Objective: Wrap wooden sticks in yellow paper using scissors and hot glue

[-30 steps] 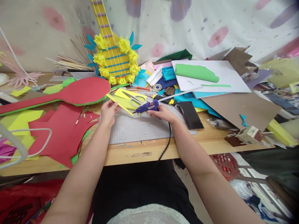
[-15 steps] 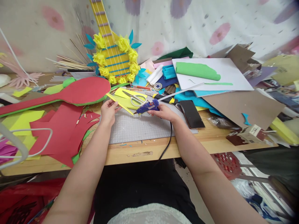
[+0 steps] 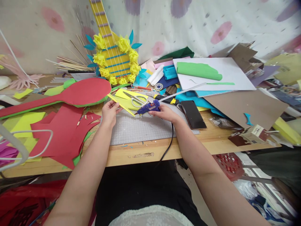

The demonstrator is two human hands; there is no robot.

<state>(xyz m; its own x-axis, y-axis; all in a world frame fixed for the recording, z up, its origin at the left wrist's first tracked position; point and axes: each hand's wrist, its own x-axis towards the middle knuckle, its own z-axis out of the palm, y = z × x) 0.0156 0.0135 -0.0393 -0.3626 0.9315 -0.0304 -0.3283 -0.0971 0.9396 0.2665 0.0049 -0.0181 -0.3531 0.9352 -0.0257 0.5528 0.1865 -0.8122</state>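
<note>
A thin yellow strip, rolled or folded like a stick [image 3: 127,110], is pinched in my left hand [image 3: 110,112]. My right hand [image 3: 166,113] is wrapped round a blue glue gun [image 3: 148,107] with a long clear glue stick [image 3: 182,92] in its back. The gun's nozzle is at the strip's right end; whether they touch is hard to tell. Both are held above the grey cutting mat [image 3: 131,131]. Just behind lie scissors [image 3: 138,99] with pale handles, on yellow paper [image 3: 122,93].
A yellow paper guitar [image 3: 115,59] with flowers stands at the back. On the left lie a red guitar-like cutout [image 3: 87,91] and red sheets [image 3: 63,131]. A phone [image 3: 193,114], a utility knife [image 3: 166,99], green crepe paper [image 3: 198,71] and a drink carton [image 3: 252,135] are on the right.
</note>
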